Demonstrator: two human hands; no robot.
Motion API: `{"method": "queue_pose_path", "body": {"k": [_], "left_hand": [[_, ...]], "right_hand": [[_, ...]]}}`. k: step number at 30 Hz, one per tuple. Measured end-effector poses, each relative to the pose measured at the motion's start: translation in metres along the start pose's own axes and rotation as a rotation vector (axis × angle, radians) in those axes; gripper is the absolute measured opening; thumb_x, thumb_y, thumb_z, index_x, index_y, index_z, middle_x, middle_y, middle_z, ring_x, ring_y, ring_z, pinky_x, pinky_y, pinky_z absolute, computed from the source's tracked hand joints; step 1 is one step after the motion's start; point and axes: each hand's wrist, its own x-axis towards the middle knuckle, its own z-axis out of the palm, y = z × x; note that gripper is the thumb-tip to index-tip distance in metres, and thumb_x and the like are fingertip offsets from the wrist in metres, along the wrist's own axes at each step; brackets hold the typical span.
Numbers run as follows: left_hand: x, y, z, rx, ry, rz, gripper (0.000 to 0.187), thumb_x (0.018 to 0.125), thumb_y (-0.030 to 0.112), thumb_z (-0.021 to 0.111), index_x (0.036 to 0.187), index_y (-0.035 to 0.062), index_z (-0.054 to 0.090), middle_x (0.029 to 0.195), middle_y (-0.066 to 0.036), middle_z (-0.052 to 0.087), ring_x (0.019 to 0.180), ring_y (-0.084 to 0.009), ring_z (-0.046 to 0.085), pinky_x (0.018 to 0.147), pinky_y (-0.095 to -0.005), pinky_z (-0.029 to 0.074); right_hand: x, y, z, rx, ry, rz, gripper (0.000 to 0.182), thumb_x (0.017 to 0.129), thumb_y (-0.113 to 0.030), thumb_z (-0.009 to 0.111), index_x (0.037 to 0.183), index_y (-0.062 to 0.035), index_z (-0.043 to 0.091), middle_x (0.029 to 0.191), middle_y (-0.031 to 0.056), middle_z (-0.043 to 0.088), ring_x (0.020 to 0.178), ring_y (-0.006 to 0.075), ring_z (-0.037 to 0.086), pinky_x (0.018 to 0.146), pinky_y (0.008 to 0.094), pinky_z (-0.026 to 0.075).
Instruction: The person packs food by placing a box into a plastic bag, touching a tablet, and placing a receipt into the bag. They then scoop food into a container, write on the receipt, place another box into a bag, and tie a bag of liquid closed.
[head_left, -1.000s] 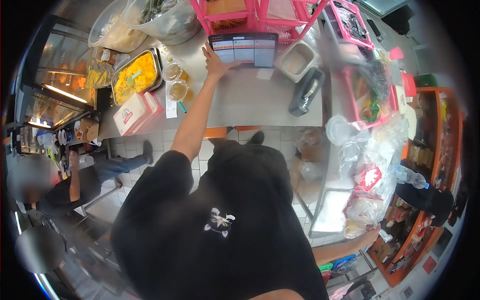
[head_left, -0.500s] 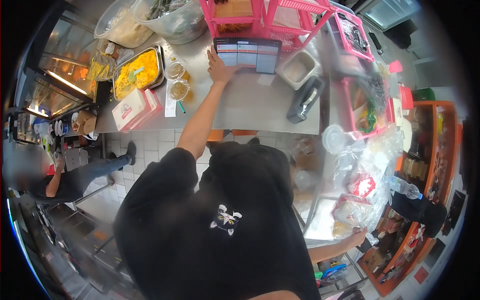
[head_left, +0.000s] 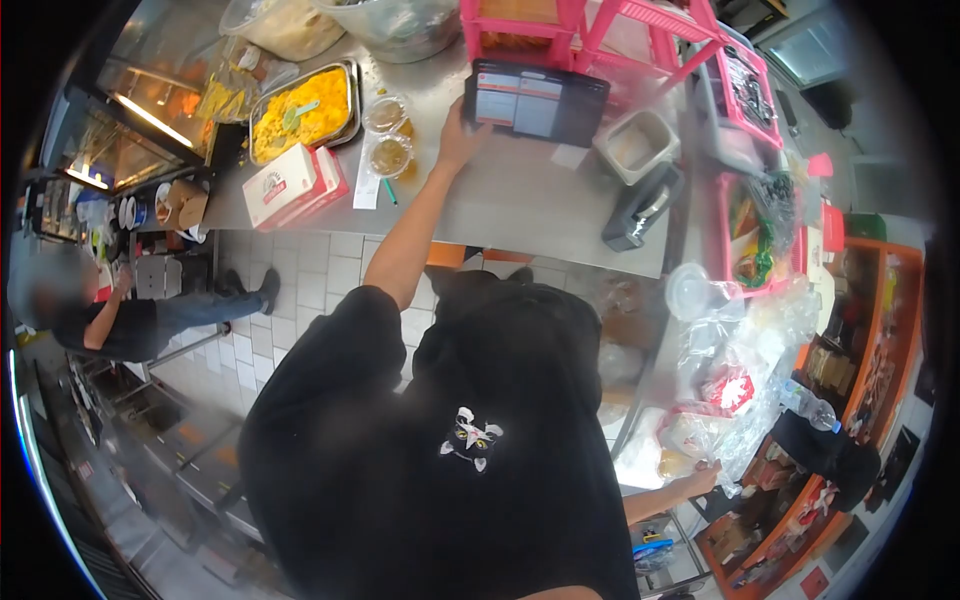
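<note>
Fingers partly spread, the left hand is open at the left edge of the tablet, its thumb reaching along the lower edge; it is not closed around anything. The tablet is on the metal tabletop, its screen facing the person, just in front of the pink rack. Small coloured panels show on the screen, but their words are too small to read. Far over on the other side, the right hand is beside the clear plastic bags. Its fingers are too small and blurred to tell how far open they are, or whether they have hold of a bag.

To the right of the tablet sit a square tub and, nearer the person, a dark tape dispenser. To its left are two clear cups, the far cup and the near cup, close together. A paper slip lies just below them, with a thin green stick beside it. Further left, a metal tray holds yellow food, and red and white boxes sit close to the near edge. A round clear lid lies near the bags.
</note>
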Motion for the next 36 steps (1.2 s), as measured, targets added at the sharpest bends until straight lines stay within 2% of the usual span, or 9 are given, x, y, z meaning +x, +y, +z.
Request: {"method": "queue_pose_path", "body": {"k": [1,2,4,9,11,14,27,33,36], "left_hand": [[-0.001,0.001,0.001,0.008,0.007,-0.011,0.075,0.077,0.012,0.079,0.139,-0.0014,0.039,0.132,-0.018,0.054,0.121,-0.0250,0.054,0.103,-0.0350,0.042],[-0.001,0.001,0.001,0.040,0.038,-0.021,0.073,0.077,0.013,0.079,0.138,-0.0011,0.041,0.128,-0.018,0.057,0.117,-0.0253,0.057,0.100,-0.0350,0.044],[-0.001,0.000,0.004,0.119,0.118,0.023,0.065,0.079,0.017,0.078,0.134,-0.0008,0.047,0.115,-0.017,0.064,0.106,-0.0255,0.063,0.093,-0.0347,0.048],[-0.003,0.003,0.008,0.109,0.149,-0.021,0.062,0.081,0.019,0.076,0.132,-0.0007,0.049,0.112,-0.016,0.065,0.101,-0.0229,0.064,0.089,-0.0330,0.050],[-0.004,0.011,0.008,0.078,0.143,-0.082,0.061,0.081,0.019,0.075,0.133,-0.0002,0.049,0.111,-0.016,0.065,0.098,-0.0222,0.064,0.088,-0.0325,0.050],[-0.004,0.001,0.009,0.073,0.142,-0.078,0.062,0.081,0.018,0.075,0.134,0.0007,0.049,0.111,-0.015,0.064,0.096,-0.0215,0.063,0.088,-0.0320,0.050],[-0.005,-0.001,0.013,0.142,0.198,-0.013,0.060,0.082,0.018,0.073,0.135,0.0029,0.050,0.115,-0.014,0.064,0.095,-0.0230,0.063,0.086,-0.0325,0.050],[-0.005,0.004,0.012,0.137,0.192,-0.037,0.056,0.083,0.019,0.071,0.134,0.0034,0.052,0.116,-0.014,0.065,0.099,-0.0238,0.064,0.088,-0.0331,0.050],[-0.003,-0.006,0.012,0.184,0.192,-0.032,0.056,0.083,0.020,0.071,0.133,0.0019,0.052,0.121,-0.017,0.063,0.107,-0.0280,0.063,0.093,-0.0344,0.049]], "right_hand": [[0.001,0.004,0.001,-0.032,0.003,-0.004,0.050,0.089,-0.043,0.056,0.083,0.0063,0.063,0.072,0.0092,0.055,0.069,0.0234,0.049,0.074,0.0389,0.040],[-0.011,-0.008,0.009,-0.048,0.034,0.054,0.044,0.090,-0.033,0.059,0.080,0.0093,0.058,0.070,0.0089,0.050,0.067,0.0208,0.048,0.068,0.0363,0.040],[-0.010,0.000,0.015,-0.070,0.014,0.052,0.044,0.090,-0.034,0.060,0.077,0.0083,0.057,0.070,0.0086,0.050,0.067,0.0209,0.048,0.069,0.0359,0.041],[-0.006,0.011,0.016,-0.037,0.015,0.011,0.045,0.090,-0.035,0.062,0.072,0.0054,0.056,0.069,0.0080,0.049,0.068,0.0212,0.047,0.071,0.0358,0.041],[0.000,0.015,0.015,-0.052,-0.008,-0.026,0.054,0.086,-0.048,0.061,0.064,0.0014,0.056,0.065,0.0090,0.052,0.069,0.0243,0.050,0.073,0.0382,0.041],[0.002,0.018,0.017,-0.057,0.001,-0.036,0.053,0.087,-0.047,0.062,0.065,0.0012,0.055,0.064,0.0071,0.050,0.067,0.0219,0.048,0.069,0.0357,0.040],[-0.002,0.010,0.021,0.036,-0.044,-0.013,0.048,0.092,-0.039,0.060,0.069,0.0021,0.054,0.067,0.0059,0.048,0.067,0.0200,0.046,0.070,0.0361,0.039],[-0.012,0.002,0.023,0.061,-0.046,-0.007,0.047,0.093,-0.040,0.059,0.073,0.0026,0.054,0.070,0.0063,0.047,0.071,0.0206,0.044,0.073,0.0362,0.038],[-0.013,0.001,0.025,-0.014,-0.064,0.001,0.049,0.093,-0.041,0.058,0.076,0.0050,0.057,0.072,0.0079,0.052,0.075,0.0219,0.049,0.075,0.0376,0.041]]}}
